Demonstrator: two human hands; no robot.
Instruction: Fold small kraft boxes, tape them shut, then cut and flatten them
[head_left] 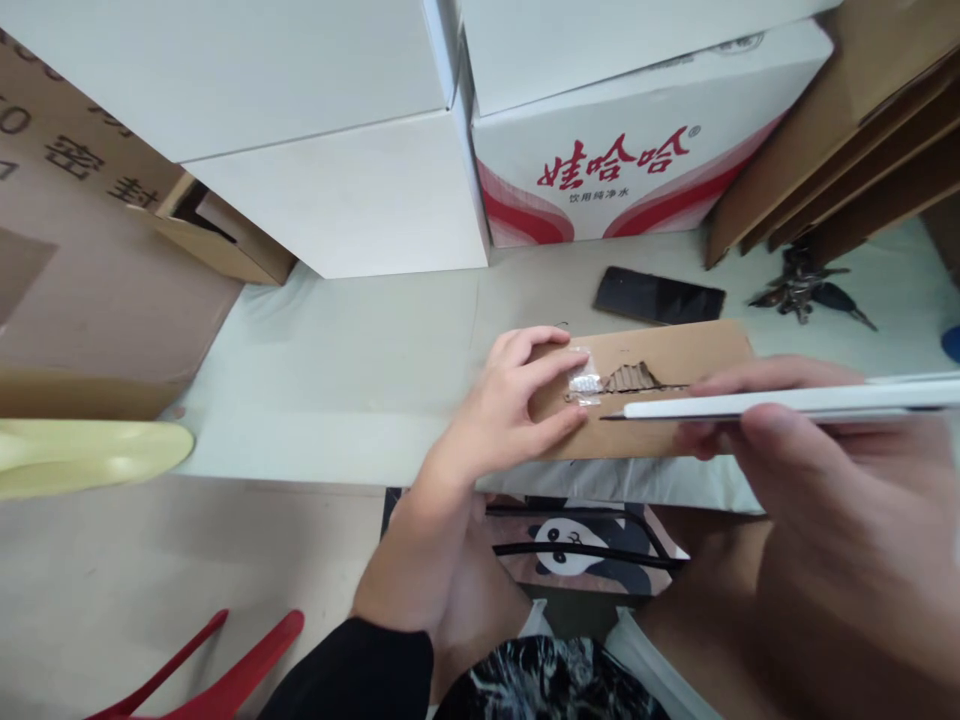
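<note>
In the head view, a brown cardboard piece (675, 350) lies flat at the near edge of the pale surface (337, 380). The left hand (502, 410) rests open on the left end of the cardboard piece. Its fingers are loosely curved and grip nothing, and the fingertips lie beside a small clear bag (583, 381) on the cardboard piece. Just right of that bag, a torn patch (634, 378) shows the corrugated layer.

The right hand (817, 480) comes in from the right of the cardboard piece, closed around a slim white tool (787, 402). The tool's dark tip touches the cardboard piece just below the bag.

Just behind the cardboard piece lies a black phone (660, 296), and to the right of the phone is a bunch of keys (806, 285). Farther behind stands a white box with red print (637, 150). Below the near edge of the cardboard piece, a panda-print bag (577, 545) hangs under the surface.
</note>
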